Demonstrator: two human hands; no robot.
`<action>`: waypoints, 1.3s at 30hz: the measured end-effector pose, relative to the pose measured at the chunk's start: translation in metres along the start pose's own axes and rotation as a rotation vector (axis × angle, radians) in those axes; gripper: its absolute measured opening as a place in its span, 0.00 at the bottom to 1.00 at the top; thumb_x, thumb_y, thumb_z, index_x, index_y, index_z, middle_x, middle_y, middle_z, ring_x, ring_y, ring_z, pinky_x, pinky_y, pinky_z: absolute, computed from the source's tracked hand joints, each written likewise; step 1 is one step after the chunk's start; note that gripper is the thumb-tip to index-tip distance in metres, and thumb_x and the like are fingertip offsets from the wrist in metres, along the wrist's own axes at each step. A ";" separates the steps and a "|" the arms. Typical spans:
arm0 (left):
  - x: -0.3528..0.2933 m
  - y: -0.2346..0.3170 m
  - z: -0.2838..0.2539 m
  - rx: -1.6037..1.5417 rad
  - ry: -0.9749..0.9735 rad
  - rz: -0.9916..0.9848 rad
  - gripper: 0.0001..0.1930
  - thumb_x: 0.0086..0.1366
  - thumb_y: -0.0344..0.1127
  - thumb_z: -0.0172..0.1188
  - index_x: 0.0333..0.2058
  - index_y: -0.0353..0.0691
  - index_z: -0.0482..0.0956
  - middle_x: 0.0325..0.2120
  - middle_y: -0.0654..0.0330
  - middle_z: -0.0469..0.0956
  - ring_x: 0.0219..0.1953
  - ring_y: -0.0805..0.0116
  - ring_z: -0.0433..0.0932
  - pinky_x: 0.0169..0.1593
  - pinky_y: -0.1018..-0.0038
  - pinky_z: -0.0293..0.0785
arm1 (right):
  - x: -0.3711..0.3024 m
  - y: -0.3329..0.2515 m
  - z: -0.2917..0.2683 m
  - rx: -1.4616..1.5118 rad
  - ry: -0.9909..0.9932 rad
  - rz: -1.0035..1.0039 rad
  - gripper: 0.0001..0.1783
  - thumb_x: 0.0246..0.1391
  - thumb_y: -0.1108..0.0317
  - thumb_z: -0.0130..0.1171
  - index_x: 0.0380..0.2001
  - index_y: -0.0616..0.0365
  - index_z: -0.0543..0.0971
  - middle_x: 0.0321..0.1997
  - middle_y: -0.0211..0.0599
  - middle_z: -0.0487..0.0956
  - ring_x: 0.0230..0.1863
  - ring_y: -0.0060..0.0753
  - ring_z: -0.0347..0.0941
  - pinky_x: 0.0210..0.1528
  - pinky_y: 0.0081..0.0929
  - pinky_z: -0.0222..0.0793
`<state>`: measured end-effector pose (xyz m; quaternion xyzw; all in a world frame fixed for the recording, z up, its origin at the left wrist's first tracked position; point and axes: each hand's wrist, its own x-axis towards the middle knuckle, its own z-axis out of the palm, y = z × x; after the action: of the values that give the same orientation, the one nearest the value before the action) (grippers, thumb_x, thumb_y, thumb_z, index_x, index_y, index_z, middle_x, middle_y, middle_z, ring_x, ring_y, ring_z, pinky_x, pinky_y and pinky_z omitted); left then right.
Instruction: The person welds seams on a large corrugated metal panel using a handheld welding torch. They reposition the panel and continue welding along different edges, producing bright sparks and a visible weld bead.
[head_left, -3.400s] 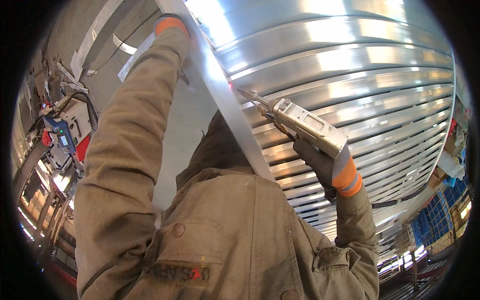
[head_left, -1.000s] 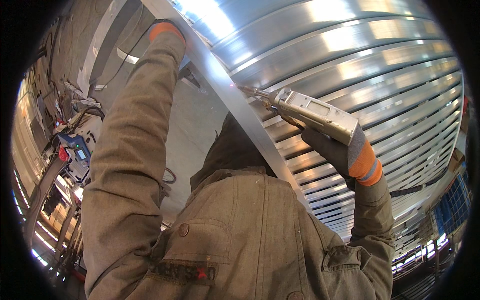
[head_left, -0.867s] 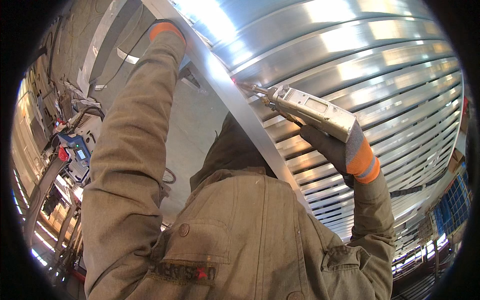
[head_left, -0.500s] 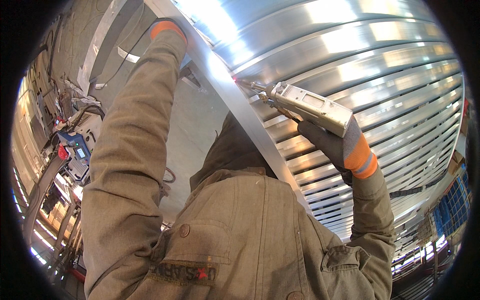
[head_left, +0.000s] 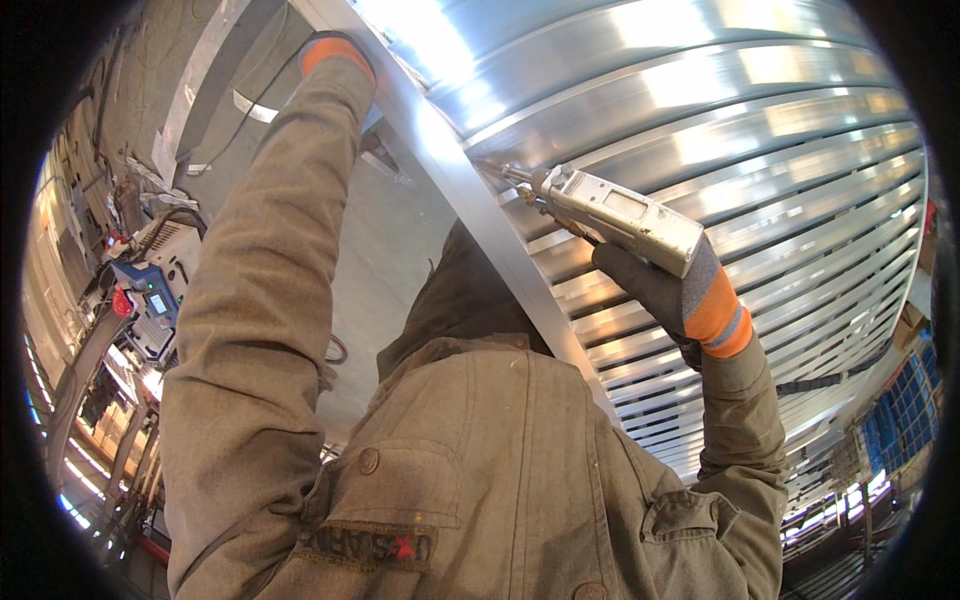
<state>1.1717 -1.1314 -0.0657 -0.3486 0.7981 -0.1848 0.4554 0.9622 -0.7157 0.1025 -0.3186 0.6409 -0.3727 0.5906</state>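
Observation:
My right hand (head_left: 672,290), in a grey glove with an orange cuff, is wrapped round a silver handheld laser welding gun (head_left: 630,215). The gun points up and left. Its thin nozzle (head_left: 500,170) ends at or very near the joint between a flat metal rail (head_left: 445,165) and a panel of shiny metal slats (head_left: 690,140); contact cannot be made out. My left hand (head_left: 336,52) reaches far forward beside the rail's upper part. Only its orange cuff and a bit of dark glove show, the fingers being hidden.
Curved metal strips (head_left: 195,90) lie on the grey floor at the far left. A blue-and-white machine with a small screen (head_left: 150,300) stands at the left. A dark cable (head_left: 825,380) runs past my right forearm. Blue mesh (head_left: 905,410) stands at the lower right.
The small red glow at the nozzle tip is no longer visible. My right hand and the welding gun have shifted very slightly left; my left arm keeps nearly the same place.

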 end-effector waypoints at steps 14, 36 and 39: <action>0.019 -0.007 0.018 0.071 -0.019 -0.020 0.19 0.75 0.46 0.58 0.58 0.52 0.90 0.61 0.59 0.87 0.64 0.57 0.84 0.60 0.61 0.82 | -0.003 -0.008 0.002 -0.041 0.009 0.015 0.23 0.66 0.71 0.73 0.63 0.59 0.84 0.52 0.29 0.86 0.49 0.20 0.78 0.51 0.24 0.78; -0.003 0.000 -0.009 -0.032 -0.089 -0.028 0.20 0.77 0.47 0.61 0.61 0.50 0.87 0.61 0.58 0.86 0.64 0.56 0.84 0.63 0.62 0.79 | -0.004 -0.002 0.001 -0.088 0.013 -0.084 0.23 0.66 0.70 0.72 0.63 0.57 0.84 0.52 0.37 0.89 0.49 0.27 0.84 0.49 0.29 0.83; -0.010 0.000 -0.018 -0.033 -0.088 -0.028 0.20 0.78 0.47 0.60 0.62 0.51 0.87 0.61 0.58 0.86 0.64 0.56 0.83 0.63 0.63 0.79 | -0.005 0.000 0.001 -0.071 0.012 -0.053 0.23 0.65 0.70 0.75 0.62 0.61 0.83 0.50 0.33 0.87 0.48 0.20 0.80 0.48 0.24 0.81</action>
<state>1.1603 -1.1246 -0.0500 -0.3751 0.7751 -0.1625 0.4818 0.9637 -0.7120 0.1052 -0.3539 0.6487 -0.3671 0.5650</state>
